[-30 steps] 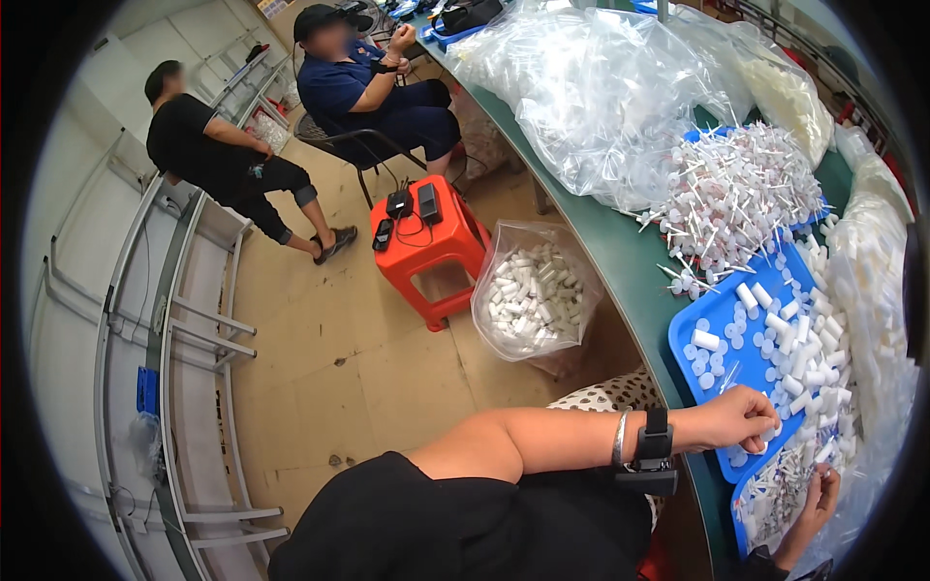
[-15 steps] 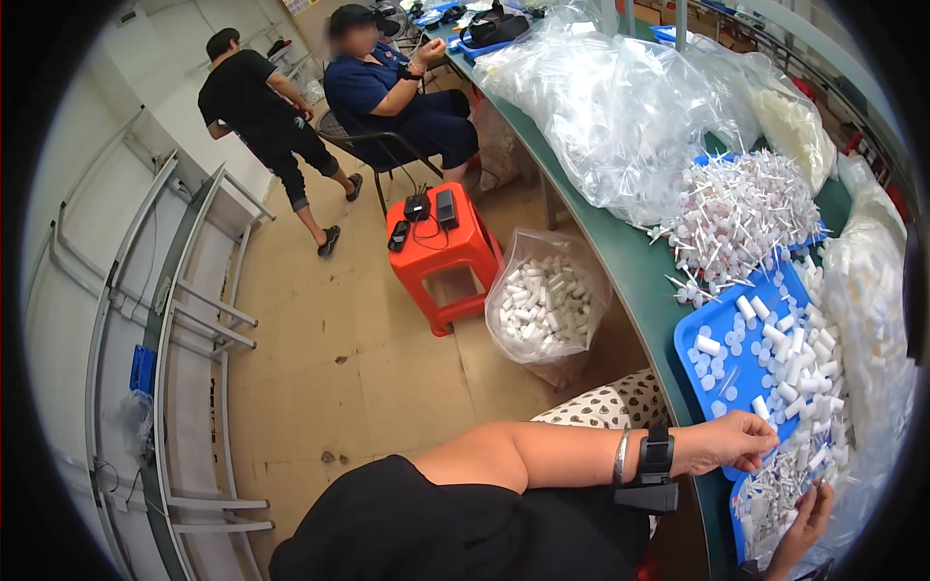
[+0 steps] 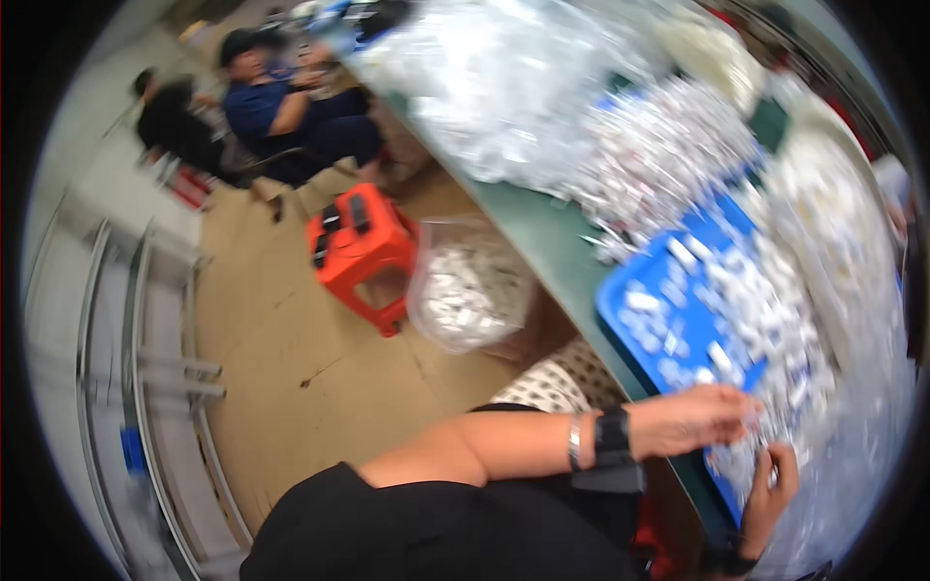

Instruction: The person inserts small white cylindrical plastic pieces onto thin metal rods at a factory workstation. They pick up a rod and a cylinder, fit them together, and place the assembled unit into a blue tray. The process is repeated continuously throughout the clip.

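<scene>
The picture is smeared by motion. My left hand (image 3: 693, 419) reaches over the near corner of a blue tray, its fingers pinched together around something too small and blurred to name. Close below it, my right hand (image 3: 772, 489) is curled with thumb and finger near each other; what they hold, if anything, I cannot make out. Under both hands lies a heap of small white and clear parts in a lower blue tray (image 3: 725, 496). Short white cylinders (image 3: 775, 305) and translucent discs (image 3: 644, 322) are scattered over the upper blue tray (image 3: 620, 278).
Behind the trays, thin white stick-like parts (image 3: 668, 145) are piled on the green table (image 3: 518, 218). Large clear plastic bags (image 3: 494, 82) lie beyond and along the right. A red stool (image 3: 354, 252) and a bag of white cylinders (image 3: 463, 295) stand left. Two people are farther back.
The view has swung, so the table, stool and people sit farther left. My hands have come closer together over the lower tray; the right hand has risen toward the left.
</scene>
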A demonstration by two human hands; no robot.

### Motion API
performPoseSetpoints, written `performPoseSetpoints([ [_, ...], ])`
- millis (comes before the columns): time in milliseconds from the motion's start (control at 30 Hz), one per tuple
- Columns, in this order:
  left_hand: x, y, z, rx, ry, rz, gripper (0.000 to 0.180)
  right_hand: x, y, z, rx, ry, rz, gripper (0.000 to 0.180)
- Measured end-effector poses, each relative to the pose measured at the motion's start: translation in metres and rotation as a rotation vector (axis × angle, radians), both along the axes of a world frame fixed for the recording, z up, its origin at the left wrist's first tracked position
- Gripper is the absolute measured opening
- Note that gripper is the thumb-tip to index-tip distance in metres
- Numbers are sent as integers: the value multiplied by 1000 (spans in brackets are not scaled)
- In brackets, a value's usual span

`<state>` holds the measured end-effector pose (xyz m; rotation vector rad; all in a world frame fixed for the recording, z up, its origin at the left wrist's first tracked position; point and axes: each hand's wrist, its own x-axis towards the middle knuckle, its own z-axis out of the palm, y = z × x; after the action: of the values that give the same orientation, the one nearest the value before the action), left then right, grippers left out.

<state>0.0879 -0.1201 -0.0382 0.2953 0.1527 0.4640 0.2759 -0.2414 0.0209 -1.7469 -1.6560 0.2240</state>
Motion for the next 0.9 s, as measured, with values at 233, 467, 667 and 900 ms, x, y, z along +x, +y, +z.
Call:
performPoseSetpoints([
  [233,-17,22,6,-85,113,-43,41,-25,24,19,-37,-30,-34,11],
  [467,-7,19,2,-79,232,-84,38,-15,21,11,-30,-119,-9,9],
  [667,-6,16,7,15,304,-52,37,-15,20,18,-28,-221,1,10],
  [900,-8,14,4,59,338,-2,33,-19,23,12,50,-392,23,13],
])
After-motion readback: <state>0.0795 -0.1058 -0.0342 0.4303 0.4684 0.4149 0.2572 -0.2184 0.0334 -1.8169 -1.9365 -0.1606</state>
